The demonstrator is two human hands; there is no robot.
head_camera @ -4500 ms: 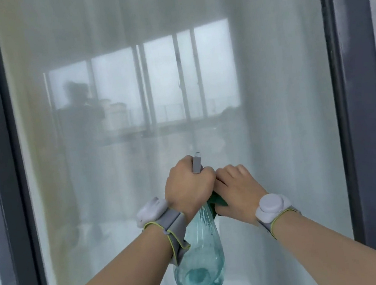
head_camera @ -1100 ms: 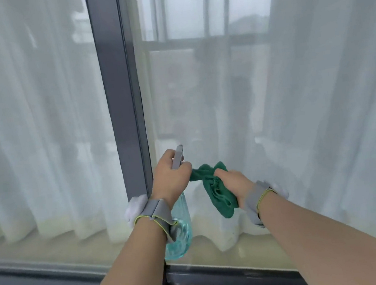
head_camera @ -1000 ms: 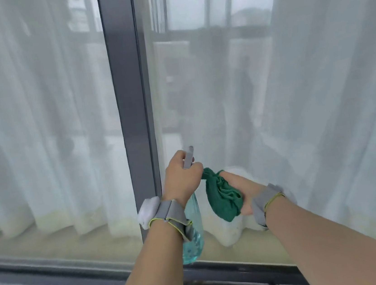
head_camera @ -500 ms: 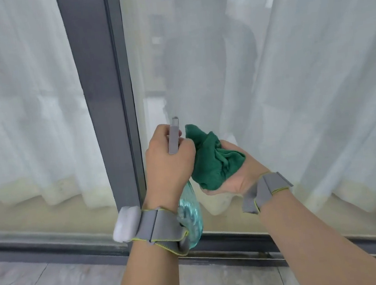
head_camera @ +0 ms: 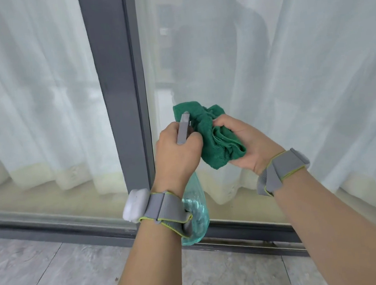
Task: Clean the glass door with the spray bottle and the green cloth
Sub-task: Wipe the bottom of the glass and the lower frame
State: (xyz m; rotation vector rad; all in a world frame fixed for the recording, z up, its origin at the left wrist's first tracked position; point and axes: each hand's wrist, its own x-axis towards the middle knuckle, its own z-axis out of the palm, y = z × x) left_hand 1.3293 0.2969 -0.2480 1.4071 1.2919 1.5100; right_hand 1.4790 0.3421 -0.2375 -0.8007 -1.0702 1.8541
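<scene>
Setting: a glass door [head_camera: 267,61] in a dark grey frame [head_camera: 117,80], with sheer white curtains [head_camera: 29,90] hanging behind the pane and grey stone-look floor tiles [head_camera: 45,278] in front of the bottom track.
Left hand: the left hand [head_camera: 176,153] is raised in front of the pane just right of the frame's upright, its fingers curled round the neck of the spray bottle [head_camera: 194,212]; the grey spray head pokes up above the knuckles and the pale teal body hangs below the wrist.
Right hand: the right hand [head_camera: 246,144] is palm-up, its fingers and thumb gripping the green cloth [head_camera: 214,134].
Cloth: bunched into a loose wad, resting in the right palm, its upper edge directly behind the bottle's nozzle and touching the left hand's knuckles.
Wrists: a grey strap edged in yellow-green circles each wrist; the left wristband [head_camera: 164,206] carries a white pod on its outer side, and the right wristband [head_camera: 280,171] shows only a sliver of one.
Glass: a faint reflection of a standing person shows in the pane above the hands.
</scene>
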